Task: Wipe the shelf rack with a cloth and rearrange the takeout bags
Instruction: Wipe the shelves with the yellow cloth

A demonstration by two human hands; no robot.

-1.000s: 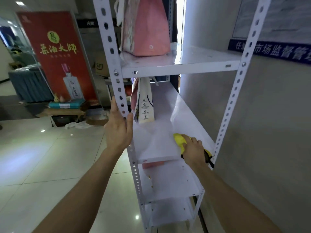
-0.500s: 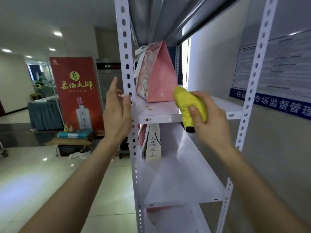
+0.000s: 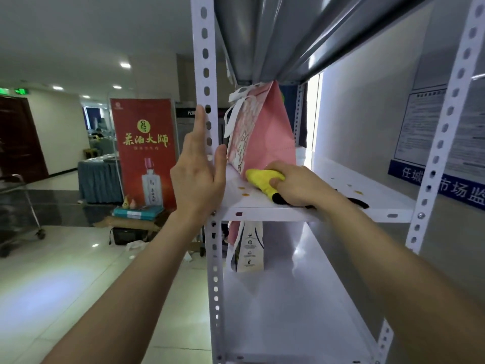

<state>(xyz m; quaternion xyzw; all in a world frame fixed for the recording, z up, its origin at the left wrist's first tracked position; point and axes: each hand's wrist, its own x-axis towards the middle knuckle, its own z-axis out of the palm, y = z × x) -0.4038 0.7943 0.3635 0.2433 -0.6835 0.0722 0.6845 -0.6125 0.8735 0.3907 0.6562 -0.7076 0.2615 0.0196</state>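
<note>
Grips the cloth (image 3: 265,179) in the right hand (image 3: 296,185), pressing it on the shelf (image 3: 367,203) just beside the pink bag (image 3: 265,137). Rests the left hand (image 3: 199,177) flat, fingers straight, against the post (image 3: 207,101). Lower shelf: white bag (image 3: 249,248), upright.

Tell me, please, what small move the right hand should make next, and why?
Probably sweep the yellow cloth forward over the small orange spots on the shelf: the right hand grips it there, beside the pink bag, and the spots lie just in front.
</note>
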